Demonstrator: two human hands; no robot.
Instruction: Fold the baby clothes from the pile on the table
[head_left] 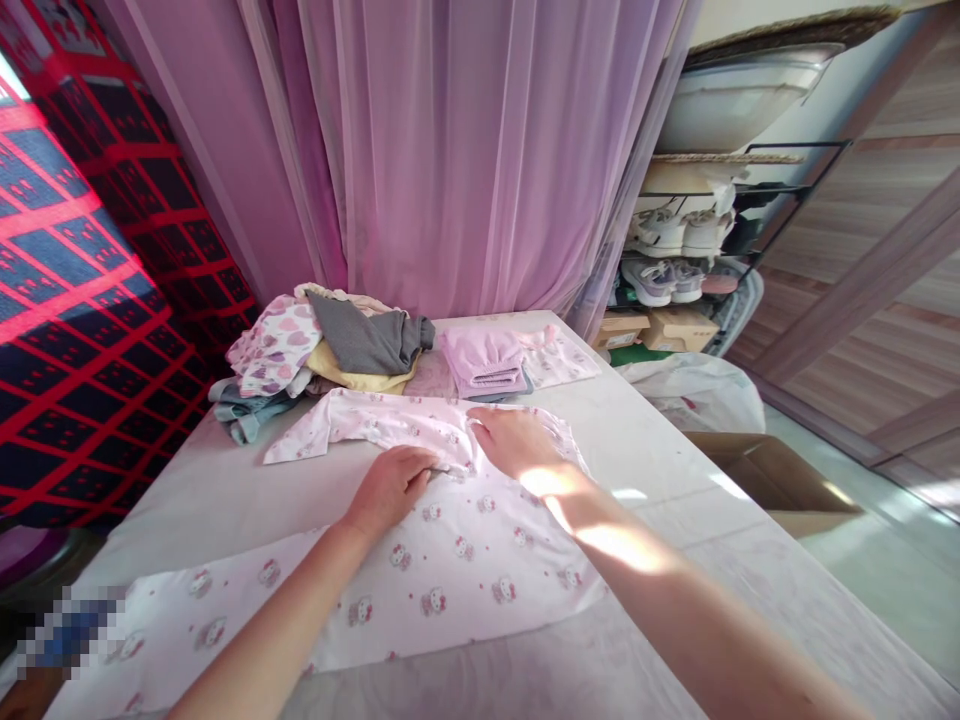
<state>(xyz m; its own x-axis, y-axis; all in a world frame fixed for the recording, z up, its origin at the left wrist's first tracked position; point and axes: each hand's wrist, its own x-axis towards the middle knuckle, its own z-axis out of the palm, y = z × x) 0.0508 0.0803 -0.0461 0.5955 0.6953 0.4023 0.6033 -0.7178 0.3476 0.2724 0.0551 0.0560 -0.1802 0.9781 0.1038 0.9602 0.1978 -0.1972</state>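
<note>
I log one pale pink cat-print garment (pixel 450 585) on the counter (pixel 187 540), directly in front of the view, lying flat with its upper part doubled over and one long sleeve (pixel 300 445) reaching out to the left. My left hand (pixel 388 490) and right hand (pixel 511 441) are both open, palms down on that upper layer near the fold, pressing the fabric without gripping it. Behind them I count a loose heap of clothing: a heart-print piece (pixel 271 345), a grey piece (pixel 367 335), a yellow piece (pixel 352 368) and a blue-grey piece (pixel 247 415). To the right of the heap sits a lilac piece (pixel 484 365) in a squared, layered fold, beside a flat printed pink piece (pixel 561 357). Status as it reads from here: the lilac piece appears folded, the cat-print garment appears part-folded, and the heap lies unsorted, its pieces not yet squared. Off the counter, a cardboard box (pixel 772 480) stands to the right, below a rack of sneakers (pixel 660 280).
</note>
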